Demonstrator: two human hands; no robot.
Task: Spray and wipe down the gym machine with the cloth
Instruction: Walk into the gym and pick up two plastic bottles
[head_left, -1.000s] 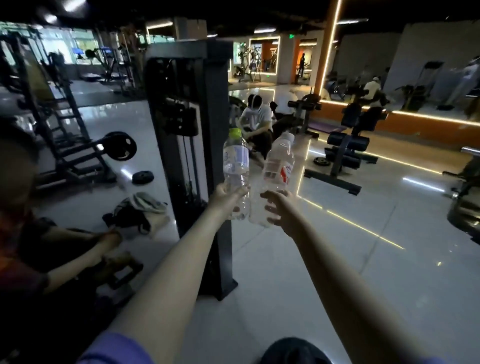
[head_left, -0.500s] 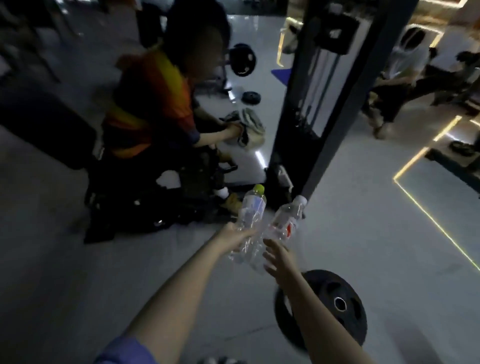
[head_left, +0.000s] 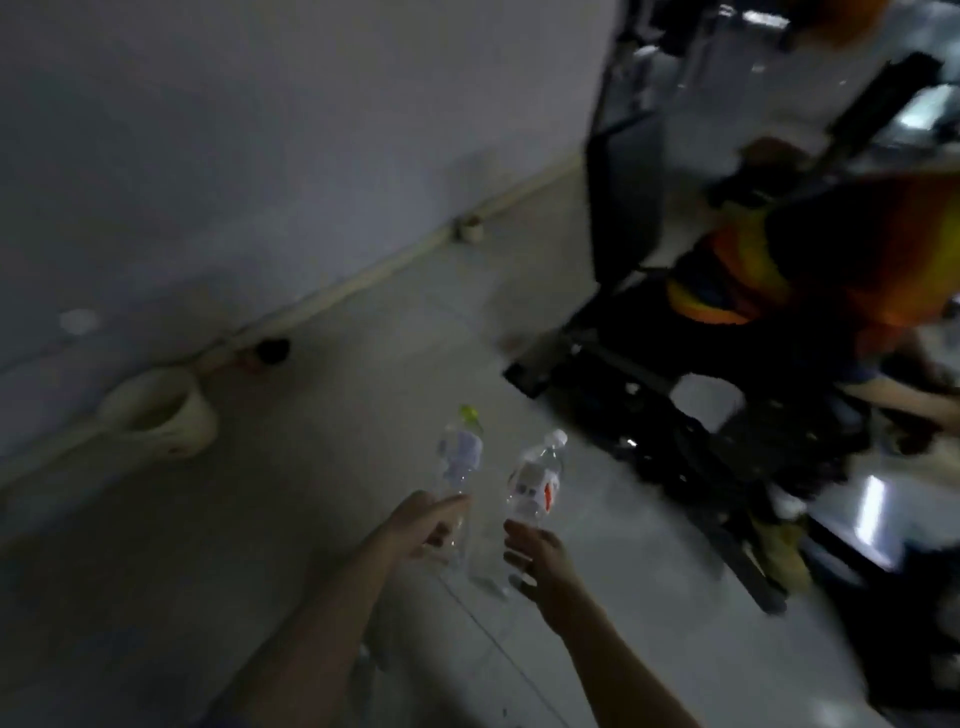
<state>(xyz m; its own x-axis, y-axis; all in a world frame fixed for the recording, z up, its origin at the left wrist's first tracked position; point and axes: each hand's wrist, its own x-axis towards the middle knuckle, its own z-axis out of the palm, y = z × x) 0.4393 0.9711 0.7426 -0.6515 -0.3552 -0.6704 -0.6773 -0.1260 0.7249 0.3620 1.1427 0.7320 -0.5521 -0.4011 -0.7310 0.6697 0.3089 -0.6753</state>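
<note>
While both of my hands are holding bottles out in front of me, I am judging that the task is sitting at its very start, with nothing sprayed or wiped yet. My left hand (head_left: 423, 527) is gripping the lower part of the green-capped bottle (head_left: 462, 457), and my right hand (head_left: 537, 551) is gripping the base of the white-capped bottle (head_left: 535, 483) with its red and white label. The two hands are sitting close together but apart, and the bottles are leaning side by side without touching, as far as the blur is letting me tell. The gym machine (head_left: 626, 218) is standing at about two o'clock from my hands, well apart from them, its dark frame smeared by camera motion. A person in an orange and yellow vest (head_left: 743, 265) is sitting or crouching right at it. At about nine o'clock a pale bucket (head_left: 195, 423) is resting on the floor (head_left: 363, 389) beside the wall (head_left: 260, 130). I am not finding any cloth in view, and neither bottle is showing a spray head. So I am reckoning the next move is calling for a turn toward two o'clock and a walk up to the machine. It is also calling for setting one bottle down, so that a hand is free for a cloth, and for minding the person working there.
</note>
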